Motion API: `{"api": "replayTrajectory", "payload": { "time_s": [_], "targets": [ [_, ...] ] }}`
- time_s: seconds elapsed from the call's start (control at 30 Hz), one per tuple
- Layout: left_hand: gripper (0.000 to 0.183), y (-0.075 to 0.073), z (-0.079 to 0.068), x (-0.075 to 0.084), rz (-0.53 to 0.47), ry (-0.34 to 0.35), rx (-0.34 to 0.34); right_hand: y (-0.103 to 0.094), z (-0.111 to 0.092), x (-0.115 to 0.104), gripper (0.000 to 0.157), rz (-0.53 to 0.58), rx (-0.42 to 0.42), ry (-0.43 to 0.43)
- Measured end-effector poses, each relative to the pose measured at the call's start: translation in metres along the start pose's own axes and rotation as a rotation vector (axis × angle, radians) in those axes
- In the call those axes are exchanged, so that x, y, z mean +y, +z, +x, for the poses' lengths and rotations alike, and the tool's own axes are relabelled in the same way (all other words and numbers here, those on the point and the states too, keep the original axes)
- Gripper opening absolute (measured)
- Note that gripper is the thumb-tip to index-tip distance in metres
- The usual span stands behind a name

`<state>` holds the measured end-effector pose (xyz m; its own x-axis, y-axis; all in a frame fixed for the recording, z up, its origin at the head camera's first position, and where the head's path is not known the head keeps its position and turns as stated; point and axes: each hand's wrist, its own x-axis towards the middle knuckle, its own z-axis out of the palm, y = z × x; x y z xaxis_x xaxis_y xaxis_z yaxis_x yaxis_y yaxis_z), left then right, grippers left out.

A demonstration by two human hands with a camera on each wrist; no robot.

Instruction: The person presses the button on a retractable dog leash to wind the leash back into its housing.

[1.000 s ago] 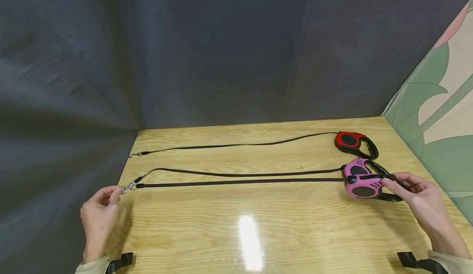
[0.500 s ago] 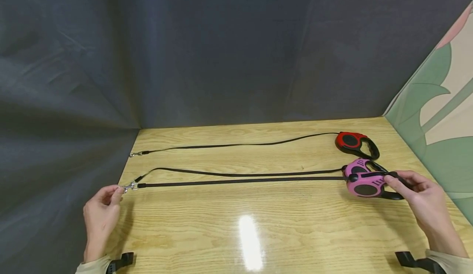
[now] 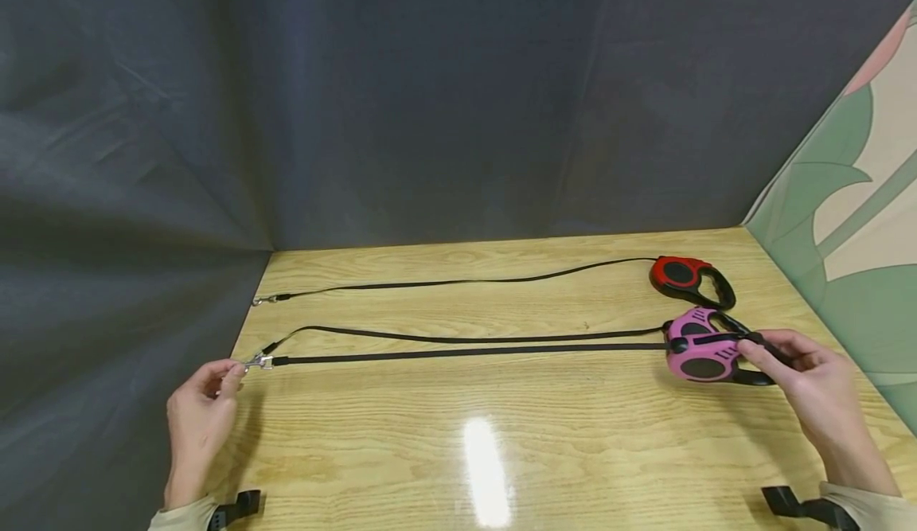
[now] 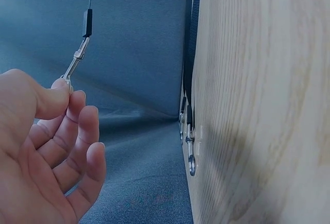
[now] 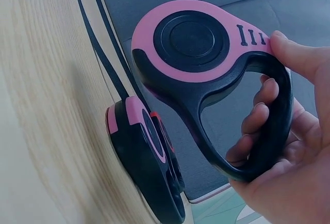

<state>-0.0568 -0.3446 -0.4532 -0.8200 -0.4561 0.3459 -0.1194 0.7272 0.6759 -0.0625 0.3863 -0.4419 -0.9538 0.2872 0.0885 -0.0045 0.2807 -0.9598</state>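
My right hand (image 3: 752,349) grips the black handle of a pink retractable leash (image 3: 702,356), lifted just off the wooden table (image 3: 501,451). In the right wrist view the thumb lies on the pink casing (image 5: 206,54) and the fingers curl through the handle loop. Its black strap (image 3: 466,352) runs left to a metal clip (image 3: 256,362). My left hand (image 3: 232,370) pinches that clip (image 4: 75,67) between thumb and forefinger, held out past the table's left edge. A second pink leash (image 5: 149,167) lies on the table under the held one.
A red retractable leash (image 3: 684,275) lies behind at the back right, its strap stretched left to a clip (image 3: 262,300). Two more clips (image 4: 190,149) rest at the left table edge. Dark cloth hangs behind and at the left; a green patterned panel (image 3: 845,220) stands on the right.
My left hand and the clip have drifted slightly to the right. The pink leash in my right hand has shifted a little to the left. Both grips are unchanged.
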Motion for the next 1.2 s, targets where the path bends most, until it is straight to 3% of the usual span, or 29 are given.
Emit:
{"api": "replayTrajectory", "payload": {
  "time_s": [0.7,1.2],
  "targets": [
    [0.009,0.0013,-0.0001,-0.0010,0.015,0.017,-0.042,0.0035,-0.0005,-0.0024,0.019,-0.106,0.004,0.031],
    [0.009,0.0007,-0.0012,0.0020,0.002,0.050,-0.081,0.0079,-0.0006,-0.0039,0.020,-0.052,-0.011,0.006]
  ]
}}
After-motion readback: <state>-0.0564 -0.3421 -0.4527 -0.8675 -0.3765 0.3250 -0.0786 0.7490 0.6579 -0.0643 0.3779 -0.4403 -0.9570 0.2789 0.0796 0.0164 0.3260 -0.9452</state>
